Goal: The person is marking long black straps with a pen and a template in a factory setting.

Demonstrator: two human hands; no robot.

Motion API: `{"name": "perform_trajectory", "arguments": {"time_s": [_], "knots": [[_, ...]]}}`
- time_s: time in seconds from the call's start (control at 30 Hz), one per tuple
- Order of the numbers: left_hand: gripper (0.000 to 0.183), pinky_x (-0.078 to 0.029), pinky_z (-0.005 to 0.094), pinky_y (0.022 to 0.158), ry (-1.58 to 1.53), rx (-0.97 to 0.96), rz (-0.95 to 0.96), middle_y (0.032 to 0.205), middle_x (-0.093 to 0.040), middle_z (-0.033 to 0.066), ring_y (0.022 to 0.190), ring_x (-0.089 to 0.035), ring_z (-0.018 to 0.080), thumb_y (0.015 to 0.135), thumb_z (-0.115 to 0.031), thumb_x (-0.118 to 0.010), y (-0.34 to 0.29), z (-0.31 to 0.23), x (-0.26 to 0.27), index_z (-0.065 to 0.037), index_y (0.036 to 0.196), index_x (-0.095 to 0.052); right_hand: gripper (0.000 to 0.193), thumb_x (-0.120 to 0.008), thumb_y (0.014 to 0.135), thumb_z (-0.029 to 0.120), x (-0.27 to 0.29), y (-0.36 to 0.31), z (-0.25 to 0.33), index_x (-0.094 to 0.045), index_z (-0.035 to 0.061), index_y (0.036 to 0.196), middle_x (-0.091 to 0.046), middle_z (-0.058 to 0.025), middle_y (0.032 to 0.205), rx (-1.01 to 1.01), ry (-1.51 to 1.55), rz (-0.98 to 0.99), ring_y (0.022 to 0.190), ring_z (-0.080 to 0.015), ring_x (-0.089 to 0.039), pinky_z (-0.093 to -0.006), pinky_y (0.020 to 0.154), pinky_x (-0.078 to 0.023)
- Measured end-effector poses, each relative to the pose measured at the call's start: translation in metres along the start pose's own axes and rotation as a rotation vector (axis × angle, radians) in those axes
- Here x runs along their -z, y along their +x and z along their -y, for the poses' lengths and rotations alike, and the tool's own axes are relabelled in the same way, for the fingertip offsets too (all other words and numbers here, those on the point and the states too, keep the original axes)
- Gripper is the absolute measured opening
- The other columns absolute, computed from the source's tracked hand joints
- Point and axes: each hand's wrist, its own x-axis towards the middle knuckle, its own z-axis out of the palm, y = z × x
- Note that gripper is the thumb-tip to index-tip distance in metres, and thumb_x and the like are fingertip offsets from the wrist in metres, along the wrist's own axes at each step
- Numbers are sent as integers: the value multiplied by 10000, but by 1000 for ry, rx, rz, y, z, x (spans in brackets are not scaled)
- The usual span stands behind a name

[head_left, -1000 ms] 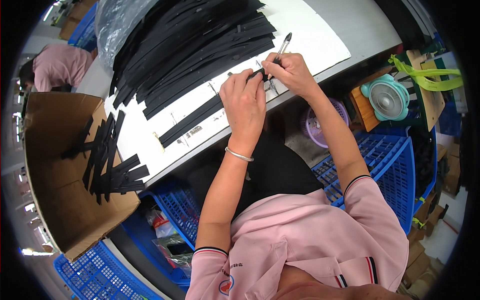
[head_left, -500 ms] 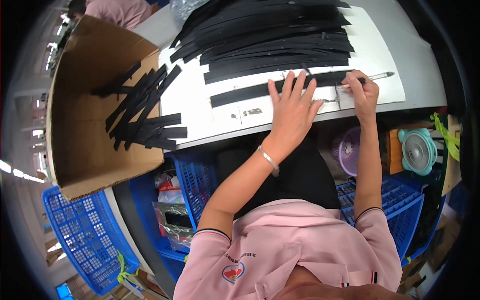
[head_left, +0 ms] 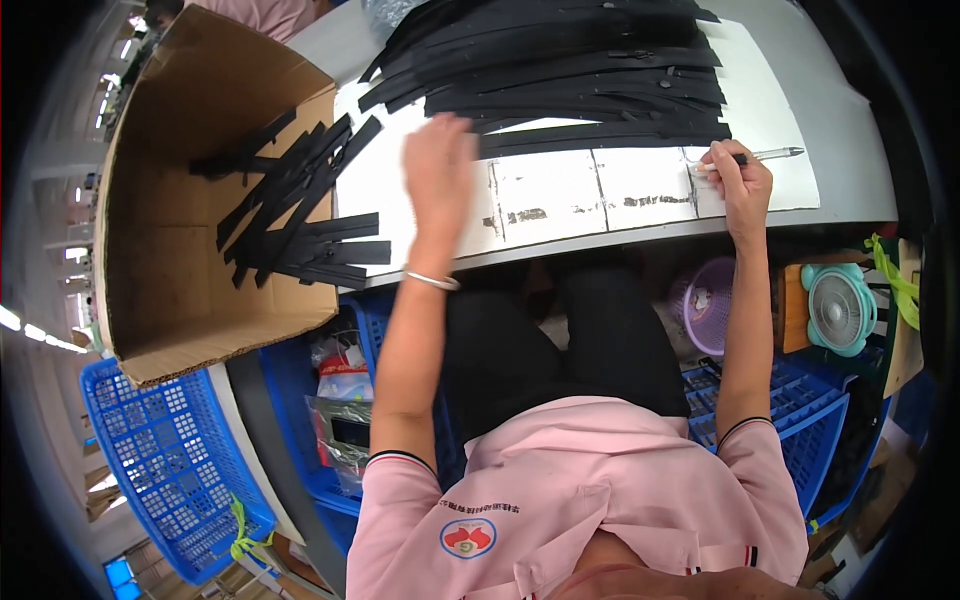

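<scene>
Many flat black strips [head_left: 560, 60] lie in a layered pile on a white board [head_left: 650, 180] with dark ruled lines across its near part. My left hand [head_left: 440, 180] is smeared by motion over the board's left part, close to the left end of the nearest strip [head_left: 620, 138]. Its fingers are too blurred to tell whether they grip anything. At the board's right, my right hand [head_left: 738, 190] holds a clear pen [head_left: 775, 154] with a dark part, beside the rightmost ruled line.
An open cardboard box [head_left: 190, 290] on the left holds loose black strips [head_left: 300, 200], some reaching over its edge. Blue plastic baskets [head_left: 170, 450] stand lower left and below the table. At right are a purple basket [head_left: 712, 310] and a turquoise fan [head_left: 840, 310].
My left hand has lifted from the strip it pressed flat and swung left. That strip no longer covers the ruled area. My right hand still holds the pen in nearly the same place.
</scene>
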Motion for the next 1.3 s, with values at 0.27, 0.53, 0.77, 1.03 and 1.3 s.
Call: {"name": "perform_trajectory", "arguments": {"time_s": [0.27, 0.53, 0.77, 1.03, 1.3], "knots": [[284, -489, 433, 994, 316, 220, -104, 1197, -727, 129, 1134, -628, 358, 919, -231, -738, 28, 131, 55, -45, 1129, -783, 167, -663, 1017, 149, -4, -1, 0, -745, 37, 925, -708, -4, 837, 10, 14, -16, 692, -30, -532, -195, 625, -414], [213, -529, 417, 880, 224, 47, -175, 1052, -750, 132, 986, -693, 323, 1035, -166, -604, 27, 66, 43, -9, 1044, -747, 206, -653, 1041, 197, -8, 0, -2, -757, 32, 973, -685, 14, 796, 94, 59, -60, 619, -2, -493, -172, 520, -356], [140, -547, 322, 775, -160, -185, 216, 928, -742, 88, 847, -705, 222, 950, -111, -730, -6, -80, -20, -65, 1070, -787, 172, -658, 1041, 198, -9, -2, 14, -740, 90, 1146, -680, 15, 769, 20, 116, -14, 646, -33, -550, -202, 596, -452], [119, -527, 362, 740, -319, -224, 141, 880, -695, 89, 827, -661, 269, 900, -85, -754, -14, -158, -83, -37, 1008, -765, 285, -769, 892, 98, -31, -58, 12, -714, 54, 1168, -739, -82, 972, 572, -567, -189, 886, -239, -696, -332, 803, -517], [212, -452, 392, 1012, -125, -168, 67, 1166, -723, 92, 1115, -645, 283, 918, -80, -736, -36, -126, -48, -41, 1123, -767, 422, -786, 858, 113, 0, -55, -3, -707, 102, 1273, -737, -44, 1108, 606, -803, -195, 1104, -242, -657, -428, 1035, -436]]}}
